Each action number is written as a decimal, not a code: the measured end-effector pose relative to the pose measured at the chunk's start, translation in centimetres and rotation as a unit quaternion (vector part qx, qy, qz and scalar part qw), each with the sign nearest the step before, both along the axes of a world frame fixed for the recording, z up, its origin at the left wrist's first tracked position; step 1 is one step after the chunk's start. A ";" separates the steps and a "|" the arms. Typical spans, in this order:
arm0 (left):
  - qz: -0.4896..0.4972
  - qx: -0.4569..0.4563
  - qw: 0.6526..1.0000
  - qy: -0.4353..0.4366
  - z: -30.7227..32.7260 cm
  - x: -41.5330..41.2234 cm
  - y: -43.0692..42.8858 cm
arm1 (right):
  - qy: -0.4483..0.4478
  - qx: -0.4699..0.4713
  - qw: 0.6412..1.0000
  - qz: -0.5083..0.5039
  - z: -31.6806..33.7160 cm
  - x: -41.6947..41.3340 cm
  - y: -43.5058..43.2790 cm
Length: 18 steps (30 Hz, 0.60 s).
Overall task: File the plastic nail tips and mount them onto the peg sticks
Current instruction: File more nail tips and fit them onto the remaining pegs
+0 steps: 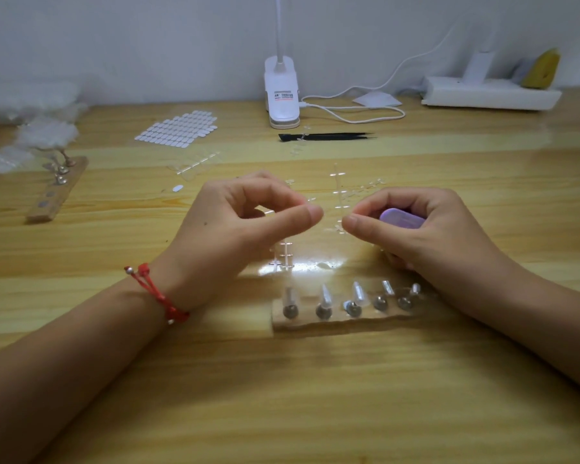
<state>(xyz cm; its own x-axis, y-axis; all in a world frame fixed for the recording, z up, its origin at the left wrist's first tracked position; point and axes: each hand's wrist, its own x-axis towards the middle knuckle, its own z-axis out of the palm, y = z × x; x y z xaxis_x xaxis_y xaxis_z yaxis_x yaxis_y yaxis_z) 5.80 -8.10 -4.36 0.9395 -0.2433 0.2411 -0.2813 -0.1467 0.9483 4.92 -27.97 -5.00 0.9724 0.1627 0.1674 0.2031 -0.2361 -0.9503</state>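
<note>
Table [282, 390], purple file [401, 218] half-hidden in right hand [429, 232]

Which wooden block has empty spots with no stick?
The slanted wooden block at the far left: two round spots at its near end are bare. The near block, in the middle, has sticks on all five.

At the back of your wooden table [282, 396] you see a white clip lamp [282, 95], black tweezers [329, 136] and a white power strip [489, 93].
</note>
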 end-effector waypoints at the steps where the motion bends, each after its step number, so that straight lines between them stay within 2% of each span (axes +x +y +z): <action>1: 0.001 -0.014 1.000 -0.008 0.1 0.0 0.1 | 0.003 -0.008 1.000 0.011 0.0 0.0 -0.1; 3: 0.009 -0.025 0.999 -0.022 0.2 -0.2 0.0 | 0.032 0.020 0.998 0.039 0.0 0.2 -0.1; 7: 0.028 -0.001 0.999 -0.023 0.0 -0.3 -0.5 | 0.117 0.144 0.979 0.086 -0.4 0.9 -0.6; 13: 0.020 0.021 0.999 -0.042 -0.5 -0.2 -0.8 | 0.096 0.171 0.976 0.097 -0.6 1.1 -0.9; 18: 0.002 0.029 1.000 -0.003 -1.1 -0.2 -0.9 | 0.066 0.189 0.972 0.122 -0.5 0.6 -1.0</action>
